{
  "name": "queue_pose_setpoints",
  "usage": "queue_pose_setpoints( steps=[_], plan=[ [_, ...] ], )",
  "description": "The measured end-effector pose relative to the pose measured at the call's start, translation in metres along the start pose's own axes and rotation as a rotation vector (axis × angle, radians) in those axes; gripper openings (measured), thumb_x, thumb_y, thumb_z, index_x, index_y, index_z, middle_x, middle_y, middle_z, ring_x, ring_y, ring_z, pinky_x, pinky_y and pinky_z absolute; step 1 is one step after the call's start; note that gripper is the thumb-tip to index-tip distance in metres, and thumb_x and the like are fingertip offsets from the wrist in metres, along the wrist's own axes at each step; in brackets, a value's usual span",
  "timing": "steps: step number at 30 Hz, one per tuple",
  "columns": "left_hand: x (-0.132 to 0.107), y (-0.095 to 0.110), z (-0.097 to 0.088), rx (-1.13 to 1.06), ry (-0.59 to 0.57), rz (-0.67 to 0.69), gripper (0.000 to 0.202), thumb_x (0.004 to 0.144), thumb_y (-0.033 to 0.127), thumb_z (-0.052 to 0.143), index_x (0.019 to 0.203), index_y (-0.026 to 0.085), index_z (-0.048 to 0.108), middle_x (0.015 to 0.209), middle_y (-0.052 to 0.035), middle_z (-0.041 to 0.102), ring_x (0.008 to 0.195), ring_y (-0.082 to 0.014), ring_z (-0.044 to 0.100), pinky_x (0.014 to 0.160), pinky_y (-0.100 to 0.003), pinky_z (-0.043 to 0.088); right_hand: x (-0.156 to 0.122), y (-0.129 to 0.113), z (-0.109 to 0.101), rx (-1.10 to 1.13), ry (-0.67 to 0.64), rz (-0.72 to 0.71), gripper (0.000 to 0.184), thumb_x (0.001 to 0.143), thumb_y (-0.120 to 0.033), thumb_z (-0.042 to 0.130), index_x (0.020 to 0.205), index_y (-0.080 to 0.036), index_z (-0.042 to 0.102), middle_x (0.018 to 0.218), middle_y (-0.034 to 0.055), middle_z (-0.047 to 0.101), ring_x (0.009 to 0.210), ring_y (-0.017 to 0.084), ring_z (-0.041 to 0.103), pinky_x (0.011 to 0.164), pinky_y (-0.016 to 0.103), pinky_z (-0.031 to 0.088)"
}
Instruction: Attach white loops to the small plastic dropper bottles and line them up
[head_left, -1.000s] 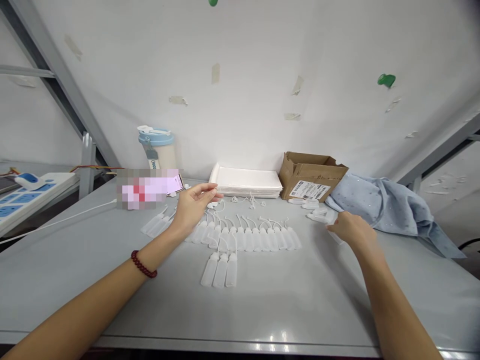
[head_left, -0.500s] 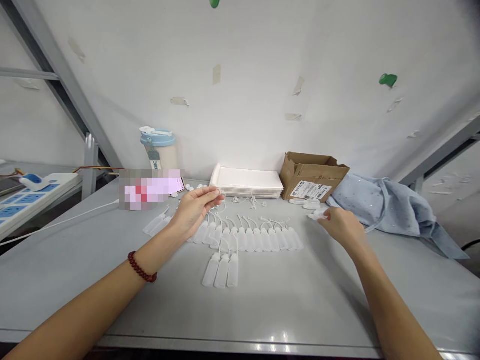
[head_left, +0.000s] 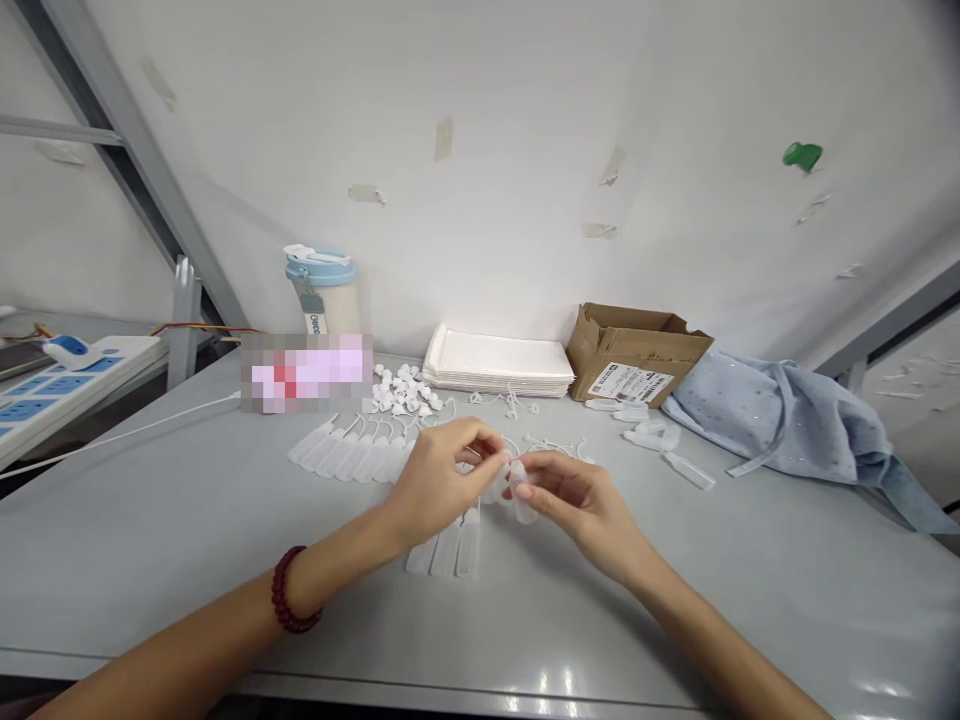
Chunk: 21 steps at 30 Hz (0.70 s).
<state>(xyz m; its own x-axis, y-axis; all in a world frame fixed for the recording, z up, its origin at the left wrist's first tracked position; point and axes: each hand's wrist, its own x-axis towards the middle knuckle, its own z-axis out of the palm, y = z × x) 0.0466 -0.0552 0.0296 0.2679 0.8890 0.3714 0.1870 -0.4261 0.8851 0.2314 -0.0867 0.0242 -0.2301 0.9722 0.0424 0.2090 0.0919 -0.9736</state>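
My right hand [head_left: 581, 500] grips a small translucent plastic bottle [head_left: 523, 495], held upright with its neck toward my left hand. Pinched in my left hand [head_left: 446, 470] is a thin white cord [head_left: 513, 443]; its end at the bottle's neck is hidden by the fingertips. Under and behind my hands lies a row of similar bottles with white cords [head_left: 352, 455], partly covered by my left hand. Nearer me lie three more bottles [head_left: 445, 550] side by side. Loose bottles without cords [head_left: 688, 470] lie to the right.
White caps [head_left: 405, 388] are piled behind the row. Loose white cords [head_left: 512, 400] lie before a stack of white trays [head_left: 499, 365]. Further along stand a cardboard box [head_left: 637, 350], blue cloth [head_left: 787, 420] and a lidded cup [head_left: 322, 290]. A power strip [head_left: 75, 370] is at left.
My right hand has come left from the loose bottles, bringing one to the middle. My left hand has moved right and down with the cord, and both hands now meet at the bottle's neck.
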Motion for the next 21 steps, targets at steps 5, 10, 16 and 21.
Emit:
queue_pose_setpoints(
  steps=[5, 10, 16, 21],
  plan=[
    [-0.0071, -0.0003, 0.0092, 0.095, -0.026, 0.090, 0.009, 0.079, 0.012, 0.056, 0.075, 0.017, 0.062, 0.072, -0.0018, 0.065, 0.067, -0.0133, 0.063, 0.063, -0.024, 0.056, -0.0048, -0.0022, 0.0057, 0.048, -0.110, -0.005, 0.022, 0.079, -0.036, 0.065, 0.098, -0.023, 0.066, 0.083, 0.0024, 0.070, 0.076, 0.017, 0.064, 0.073, 0.032, 0.050],
    [-0.0085, -0.0008, 0.0082, 0.059, -0.077, 0.112, 0.011, 0.080, 0.011, 0.055, 0.079, 0.017, 0.064, 0.078, -0.0032, 0.065, 0.072, -0.0137, 0.063, 0.068, -0.025, 0.057, -0.0024, 0.0016, 0.0023, 0.092, -0.057, 0.028, 0.025, 0.075, -0.036, 0.069, 0.095, -0.021, 0.065, 0.078, 0.0024, 0.070, 0.072, 0.017, 0.064, 0.070, 0.032, 0.050],
    [-0.0117, 0.0018, 0.0112, 0.084, -0.124, 0.214, 0.015, 0.083, 0.011, 0.050, 0.083, 0.018, 0.063, 0.083, -0.0054, 0.064, 0.076, -0.0146, 0.061, 0.070, -0.026, 0.055, -0.0007, 0.0041, 0.0019, 0.100, -0.026, 0.075, 0.029, 0.067, -0.035, 0.076, 0.089, -0.019, 0.065, 0.072, 0.0017, 0.070, 0.066, 0.017, 0.064, 0.066, 0.032, 0.051],
    [-0.0119, 0.0043, 0.0109, 0.148, -0.160, 0.286, 0.018, 0.084, 0.011, 0.050, 0.086, 0.018, 0.066, 0.089, -0.0073, 0.065, 0.079, -0.0163, 0.061, 0.071, -0.030, 0.052, 0.0010, 0.0063, 0.0019, 0.096, 0.015, 0.057, 0.031, 0.065, -0.034, 0.078, 0.088, -0.020, 0.063, 0.072, 0.0012, 0.069, 0.071, 0.019, 0.066, 0.068, 0.033, 0.053]
  ],
)
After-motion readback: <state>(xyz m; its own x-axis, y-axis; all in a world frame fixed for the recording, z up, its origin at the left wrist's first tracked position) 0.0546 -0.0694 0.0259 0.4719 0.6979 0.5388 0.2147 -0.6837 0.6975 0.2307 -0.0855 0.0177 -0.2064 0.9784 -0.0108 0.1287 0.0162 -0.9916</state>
